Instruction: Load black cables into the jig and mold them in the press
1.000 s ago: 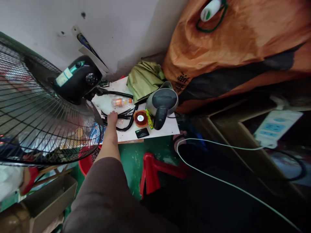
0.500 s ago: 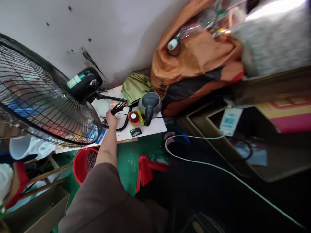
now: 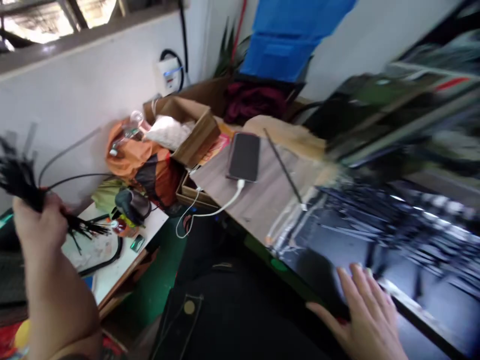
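Observation:
My left hand (image 3: 39, 227) is raised at the far left, shut on a bundle of black cable ties (image 3: 22, 182) whose loose ends fan out from my fist. Below it lies a white board (image 3: 93, 255) holding a curved black cable (image 3: 108, 262), a grey-and-black electric kettle (image 3: 133, 206) and small items. My right hand (image 3: 360, 320) rests at the lower right with fingers spread, holding nothing, against the edge of a blurred dark glossy panel (image 3: 375, 235).
A black smartphone (image 3: 243, 157) lies on a wood-grain surface (image 3: 270, 210), with a white charging cable (image 3: 221, 202) attached. Nearby are a cardboard box (image 3: 195, 132), an orange bag (image 3: 144, 167), a dark red cloth (image 3: 255, 100) and a green floor (image 3: 153, 285).
The bundle of cable ties has come up off the white board in my left hand. My view has swung away from the fan, and my right hand has entered the picture.

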`<state>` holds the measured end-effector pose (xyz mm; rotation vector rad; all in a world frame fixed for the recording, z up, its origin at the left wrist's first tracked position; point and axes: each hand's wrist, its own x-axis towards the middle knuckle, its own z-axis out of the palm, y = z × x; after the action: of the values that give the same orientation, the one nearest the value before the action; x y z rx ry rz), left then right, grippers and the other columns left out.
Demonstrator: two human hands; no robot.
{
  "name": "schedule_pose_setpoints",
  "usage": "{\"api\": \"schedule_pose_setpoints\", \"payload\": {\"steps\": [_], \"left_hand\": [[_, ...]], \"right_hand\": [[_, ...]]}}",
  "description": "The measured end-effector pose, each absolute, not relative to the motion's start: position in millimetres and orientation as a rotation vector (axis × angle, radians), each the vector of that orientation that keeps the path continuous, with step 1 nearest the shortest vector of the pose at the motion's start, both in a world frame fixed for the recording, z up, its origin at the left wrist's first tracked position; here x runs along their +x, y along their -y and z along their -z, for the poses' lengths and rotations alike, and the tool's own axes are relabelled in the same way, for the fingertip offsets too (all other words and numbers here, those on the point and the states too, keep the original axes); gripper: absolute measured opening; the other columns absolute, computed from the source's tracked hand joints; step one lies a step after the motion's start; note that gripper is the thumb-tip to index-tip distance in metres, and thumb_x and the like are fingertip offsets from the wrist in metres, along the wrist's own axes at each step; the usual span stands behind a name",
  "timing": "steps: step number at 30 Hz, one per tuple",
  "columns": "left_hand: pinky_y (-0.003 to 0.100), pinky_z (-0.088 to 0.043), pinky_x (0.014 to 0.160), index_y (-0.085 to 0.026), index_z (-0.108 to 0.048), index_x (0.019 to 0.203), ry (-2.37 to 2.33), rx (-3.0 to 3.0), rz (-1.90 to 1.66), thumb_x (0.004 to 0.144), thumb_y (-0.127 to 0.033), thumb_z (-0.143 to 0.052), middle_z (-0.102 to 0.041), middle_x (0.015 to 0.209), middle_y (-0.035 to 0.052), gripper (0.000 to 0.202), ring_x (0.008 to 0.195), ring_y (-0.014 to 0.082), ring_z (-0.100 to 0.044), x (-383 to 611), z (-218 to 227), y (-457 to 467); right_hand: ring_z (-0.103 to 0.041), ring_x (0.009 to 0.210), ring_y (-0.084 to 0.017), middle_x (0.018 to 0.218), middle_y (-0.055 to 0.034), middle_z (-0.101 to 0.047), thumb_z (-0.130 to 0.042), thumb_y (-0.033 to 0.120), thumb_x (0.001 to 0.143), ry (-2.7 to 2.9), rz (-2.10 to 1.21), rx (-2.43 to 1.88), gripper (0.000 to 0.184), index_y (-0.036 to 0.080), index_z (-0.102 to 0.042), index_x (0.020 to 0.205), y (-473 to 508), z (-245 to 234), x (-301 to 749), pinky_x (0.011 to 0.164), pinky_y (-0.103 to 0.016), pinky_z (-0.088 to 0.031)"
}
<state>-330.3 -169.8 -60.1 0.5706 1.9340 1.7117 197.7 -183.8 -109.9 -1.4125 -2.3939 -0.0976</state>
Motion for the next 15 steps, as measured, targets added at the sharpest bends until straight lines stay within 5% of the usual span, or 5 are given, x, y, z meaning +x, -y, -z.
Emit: {"api": "schedule_pose_setpoints", "payload": {"steps": [3, 7, 10, 15], "left_hand": [[0.035, -0.061, 0.07, -0.025, -0.062, 0.106, -1.583, 0.683, -1.73, 0.095, -0.032, -0.059, -0.061, 0.074, -0.0006, 0.013, 0.07, 0.0185, -0.067, -285.4, -25.8, 156.3], [0.028, -0.057, 0.057, -0.027, -0.058, 0.095, -1.123, 0.878, -1.649, 0.093, -0.022, -0.061, -0.053, 0.066, -0.0053, 0.007, 0.051, 0.0107, -0.054, -217.2, -108.6, 146.2], [0.027, -0.056, 0.055, -0.024, -0.053, 0.093, -0.904, 0.93, -1.384, 0.09, -0.016, -0.064, -0.051, 0.065, -0.0064, 0.014, 0.05, 0.0098, -0.052, -155.2, -119.9, 108.1], [0.027, -0.055, 0.053, -0.019, -0.051, 0.094, -0.863, 0.847, -1.007, 0.095, -0.013, -0.056, -0.052, 0.065, -0.0052, 0.008, 0.051, 0.0111, -0.053, -78.2, -76.7, 34.3]], "right_hand": [[-0.064, 0.119, -0.038, 0.124, -0.0172, -0.068, -0.052, 0.044, 0.095, 2.182, 0.195, -1.424, 0.05, 0.03, -0.049, 0.143, 167.5, 85.6, 221.4, 0.103, -0.055, -0.052], [-0.072, 0.087, -0.032, 0.094, -0.0138, -0.074, -0.05, 0.047, 0.092, 2.004, -0.049, -1.621, 0.033, 0.024, -0.07, 0.103, 140.2, 66.7, 240.9, 0.074, -0.045, -0.059], [-0.072, 0.085, -0.027, 0.097, -0.0105, -0.075, -0.049, 0.044, 0.089, 2.047, -0.4, -1.504, 0.032, 0.024, -0.071, 0.1, 110.0, 57.7, 218.7, 0.076, -0.04, -0.058], [-0.071, 0.09, -0.024, 0.099, -0.0107, -0.076, -0.057, 0.027, 0.085, 2.099, -0.595, -1.524, 0.031, 0.016, -0.067, 0.112, 40.5, 49.6, 131.3, 0.084, -0.035, -0.055]]}}
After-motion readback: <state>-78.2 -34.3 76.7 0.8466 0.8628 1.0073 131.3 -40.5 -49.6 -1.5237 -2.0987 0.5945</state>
